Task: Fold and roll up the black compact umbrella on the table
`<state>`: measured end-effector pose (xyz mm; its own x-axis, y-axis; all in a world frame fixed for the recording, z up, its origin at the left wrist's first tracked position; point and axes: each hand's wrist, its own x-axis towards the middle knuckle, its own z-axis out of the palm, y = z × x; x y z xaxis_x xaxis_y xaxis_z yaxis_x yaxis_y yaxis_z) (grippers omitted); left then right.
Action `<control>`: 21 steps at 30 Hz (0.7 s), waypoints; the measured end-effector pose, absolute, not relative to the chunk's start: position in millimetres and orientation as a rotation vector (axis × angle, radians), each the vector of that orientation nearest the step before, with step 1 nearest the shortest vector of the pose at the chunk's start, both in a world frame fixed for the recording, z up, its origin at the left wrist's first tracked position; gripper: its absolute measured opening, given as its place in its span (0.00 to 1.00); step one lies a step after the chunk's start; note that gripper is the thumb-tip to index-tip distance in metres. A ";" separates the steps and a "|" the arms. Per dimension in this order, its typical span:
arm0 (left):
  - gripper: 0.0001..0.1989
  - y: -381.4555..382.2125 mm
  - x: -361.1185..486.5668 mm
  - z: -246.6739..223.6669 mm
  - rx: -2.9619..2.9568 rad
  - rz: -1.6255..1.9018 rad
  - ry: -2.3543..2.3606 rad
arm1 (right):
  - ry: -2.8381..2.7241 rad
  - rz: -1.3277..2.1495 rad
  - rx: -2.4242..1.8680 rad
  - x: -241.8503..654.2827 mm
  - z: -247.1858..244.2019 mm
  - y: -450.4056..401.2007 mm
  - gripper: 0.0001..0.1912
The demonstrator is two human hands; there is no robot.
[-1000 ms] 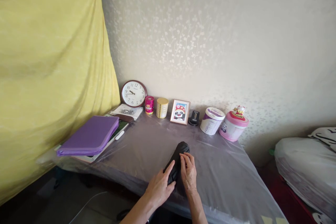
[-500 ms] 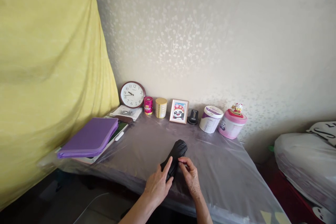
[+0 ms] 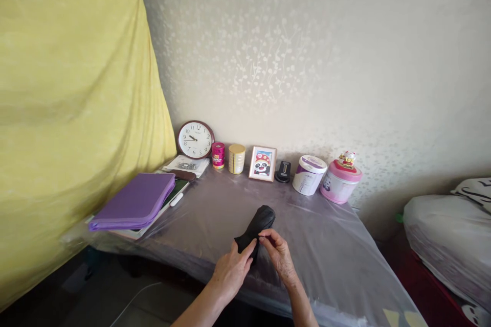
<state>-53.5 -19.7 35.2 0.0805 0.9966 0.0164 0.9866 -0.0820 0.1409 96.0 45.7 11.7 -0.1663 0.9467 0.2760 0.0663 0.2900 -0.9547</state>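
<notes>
Pressing down along the near part of a rolled black fabric bundle, the left hand has its grip around it, index finger across the top and thumb on the right flank. The right hand meets the bundle's right edge in a narrow grip, thumb and index fingertips pinched together; whether anything thin sits between them is too small to tell. The bundle lies slanted near the front of the plastic-covered surface, its rounded far end pointing away and slightly right. Well apart to the left is a purple zip folder, with a white pen-like stick just beside it. Along the wall stand a round clock, a magenta tin, a yellow-lidded can, a framed panda picture, a small black stand, a purple-and-white canister and a pink-lidded tub bearing a lucky-cat figurine.
</notes>
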 end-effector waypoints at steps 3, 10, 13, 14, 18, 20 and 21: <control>0.25 -20.3 -51.9 33.6 2.219 0.178 2.079 | -1.580 1.046 -0.994 87.8 16.4 56.6 0.08; 0.25 -20.9 -50.8 28.4 2.173 0.214 2.089 | -1.876 0.824 -1.028 79.3 29.0 68.2 0.08; 0.27 -21.4 -51.2 28.3 2.132 0.248 2.084 | -1.926 0.702 -1.099 74.1 31.3 70.2 0.08; 0.27 -21.6 -51.4 28.7 2.119 0.261 2.082 | -1.919 0.674 -1.133 71.9 31.4 70.8 0.08; 0.26 -23.4 -53.2 30.2 2.077 0.274 2.072 | -1.810 0.675 -1.213 65.0 29.5 71.8 0.08; 0.27 -25.7 -55.1 30.2 2.056 0.274 2.077 | -1.651 0.806 -1.194 67.3 27.2 71.5 0.11; 0.27 -27.3 -56.4 30.1 2.047 0.275 2.080 | -1.534 0.895 -1.188 70.6 25.7 71.4 0.14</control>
<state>-56.4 -27.3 30.1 -0.0131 0.9997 -0.0189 0.9606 0.0179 0.2775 70.6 71.4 25.7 -0.0616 0.9668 0.2481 0.2594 0.2556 -0.9313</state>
